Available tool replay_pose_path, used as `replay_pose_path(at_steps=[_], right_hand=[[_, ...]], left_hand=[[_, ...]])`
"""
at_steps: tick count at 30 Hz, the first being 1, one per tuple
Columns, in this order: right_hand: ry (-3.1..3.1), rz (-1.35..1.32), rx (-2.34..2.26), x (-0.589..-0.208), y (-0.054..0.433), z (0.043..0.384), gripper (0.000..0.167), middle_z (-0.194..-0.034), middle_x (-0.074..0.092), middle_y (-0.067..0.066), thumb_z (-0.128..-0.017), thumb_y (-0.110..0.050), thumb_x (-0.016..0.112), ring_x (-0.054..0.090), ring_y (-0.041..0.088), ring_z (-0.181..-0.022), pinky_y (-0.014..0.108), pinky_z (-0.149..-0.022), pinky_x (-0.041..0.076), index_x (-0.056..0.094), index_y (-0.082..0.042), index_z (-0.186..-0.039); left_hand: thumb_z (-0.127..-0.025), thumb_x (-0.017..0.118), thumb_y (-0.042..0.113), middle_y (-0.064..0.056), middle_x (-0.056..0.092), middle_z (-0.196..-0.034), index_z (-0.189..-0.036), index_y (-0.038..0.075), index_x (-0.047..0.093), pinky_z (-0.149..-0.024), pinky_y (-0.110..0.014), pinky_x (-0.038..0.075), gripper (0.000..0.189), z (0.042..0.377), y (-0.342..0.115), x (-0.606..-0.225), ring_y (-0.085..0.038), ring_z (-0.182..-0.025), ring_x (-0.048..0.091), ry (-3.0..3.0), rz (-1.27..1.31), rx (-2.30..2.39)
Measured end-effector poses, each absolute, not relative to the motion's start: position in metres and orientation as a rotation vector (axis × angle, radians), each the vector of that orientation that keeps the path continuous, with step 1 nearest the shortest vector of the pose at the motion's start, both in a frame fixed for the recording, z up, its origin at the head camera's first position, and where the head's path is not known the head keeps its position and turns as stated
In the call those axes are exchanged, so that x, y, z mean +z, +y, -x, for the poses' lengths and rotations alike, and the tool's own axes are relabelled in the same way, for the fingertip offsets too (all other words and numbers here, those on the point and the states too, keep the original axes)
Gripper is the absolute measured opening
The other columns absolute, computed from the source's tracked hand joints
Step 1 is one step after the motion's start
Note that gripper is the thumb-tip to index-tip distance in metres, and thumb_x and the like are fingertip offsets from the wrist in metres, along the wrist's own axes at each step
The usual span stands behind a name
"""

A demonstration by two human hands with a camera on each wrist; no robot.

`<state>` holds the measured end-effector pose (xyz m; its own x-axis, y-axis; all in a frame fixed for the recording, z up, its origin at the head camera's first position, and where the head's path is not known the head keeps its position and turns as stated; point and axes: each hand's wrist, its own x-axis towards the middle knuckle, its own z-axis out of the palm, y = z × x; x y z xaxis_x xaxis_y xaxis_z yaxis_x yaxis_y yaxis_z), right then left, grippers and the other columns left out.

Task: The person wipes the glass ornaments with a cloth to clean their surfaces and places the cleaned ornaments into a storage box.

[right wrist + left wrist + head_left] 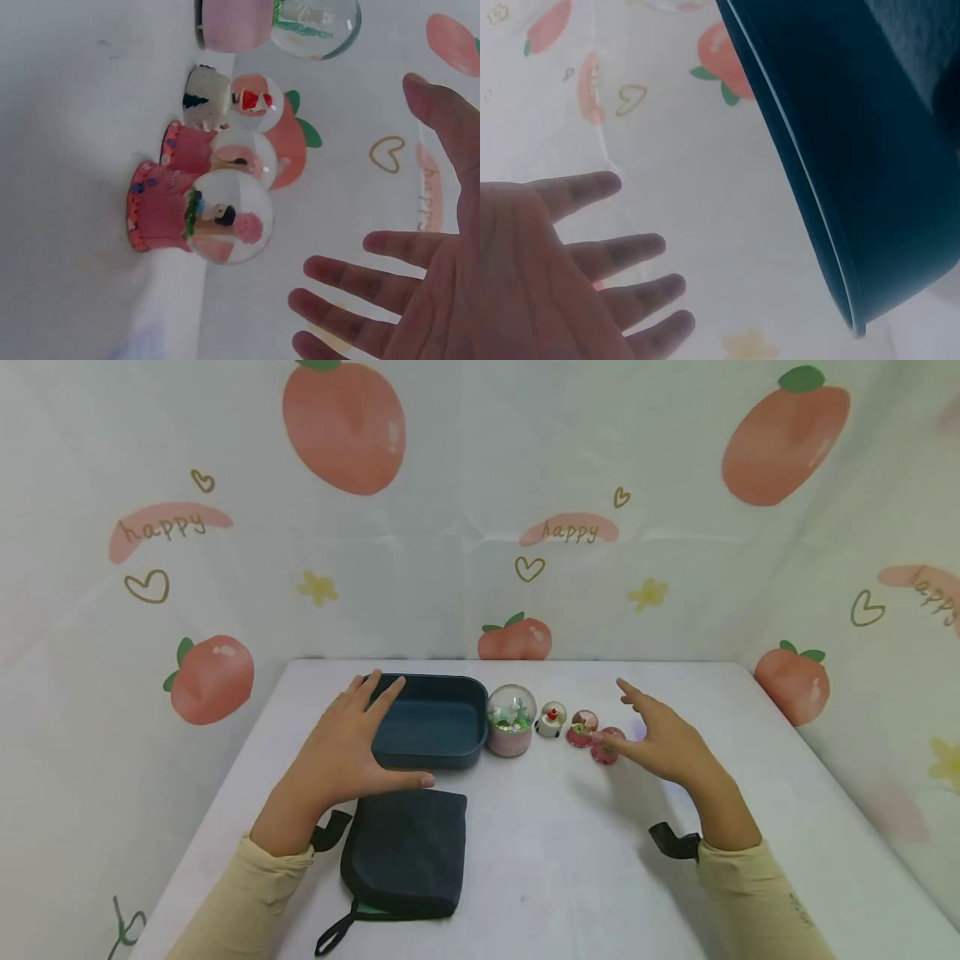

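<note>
My left hand hovers with spread fingers over the left end of a dark blue rectangular tray; in the left wrist view its fingers stand apart from the tray's rim. The right hand is held in the air, fingers spread and nothing in them, near the small snow globes. A large snow globe with a pink base stands beside the tray. Right of it come a small white-based globe and two pink-based globes, one behind the other.
A folded dark cloth pouch with a loop strap lies on the white table, in front of the tray. A white curtain printed with fruit and hearts hangs behind and at both sides. Black wrist mounts show on both arms.
</note>
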<state>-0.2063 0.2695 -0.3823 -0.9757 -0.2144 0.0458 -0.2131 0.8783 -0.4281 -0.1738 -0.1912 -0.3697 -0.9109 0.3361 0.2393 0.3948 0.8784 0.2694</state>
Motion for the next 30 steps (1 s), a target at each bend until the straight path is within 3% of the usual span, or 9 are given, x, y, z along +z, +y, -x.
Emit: replay_pose_path(at_steps=[12,18,24,30], right_hand=[[2.975,0.352,-0.93,-0.403,0.286,0.21,0.075,-0.141,0.063,0.024,-0.095,-0.043,0.08,0.061,0.042,-0.128,0.062,-0.103,0.053,0.052,-0.005,-0.153],[2.952,0.379,-0.991,-0.417,0.294,0.214,0.065,-0.137,0.065,0.025,-0.095,-0.032,0.08,0.063,0.043,-0.124,0.06,-0.102,0.054,0.057,-0.001,-0.147],[2.935,0.362,-0.996,-0.427,0.299,0.218,0.065,-0.132,0.068,0.023,-0.094,-0.034,0.082,0.067,0.04,-0.117,0.051,-0.092,0.059,0.059,-0.002,-0.145],[2.925,0.363,-0.969,-0.43,0.299,0.22,0.067,-0.122,0.069,0.02,-0.091,-0.037,0.085,0.067,0.033,-0.107,0.037,-0.082,0.054,0.061,-0.002,-0.143]], left_hand=[[-0.059,0.069,0.1,-0.008,0.03,-0.174,-0.167,0.029,0.033,-0.117,-0.073,0.038,0.135,0.142,-0.179,-0.377,-0.041,-0.16,0.03,-2.813,0.808,-0.543],[-0.058,0.07,0.1,-0.006,0.039,-0.168,-0.163,0.026,0.043,-0.116,-0.062,0.046,0.131,0.132,-0.171,-0.385,-0.033,-0.154,0.041,-2.841,0.916,-0.604],[-0.057,0.068,0.102,-0.003,0.048,-0.16,-0.159,0.026,0.049,-0.117,-0.055,0.047,0.128,0.126,-0.164,-0.394,-0.024,-0.149,0.047,-2.879,0.965,-0.618],[-0.058,0.075,0.096,-0.005,0.049,-0.159,-0.157,0.026,0.051,-0.117,-0.057,0.047,0.124,0.123,-0.16,-0.4,-0.027,-0.148,0.049,-2.879,1.053,-0.665]])
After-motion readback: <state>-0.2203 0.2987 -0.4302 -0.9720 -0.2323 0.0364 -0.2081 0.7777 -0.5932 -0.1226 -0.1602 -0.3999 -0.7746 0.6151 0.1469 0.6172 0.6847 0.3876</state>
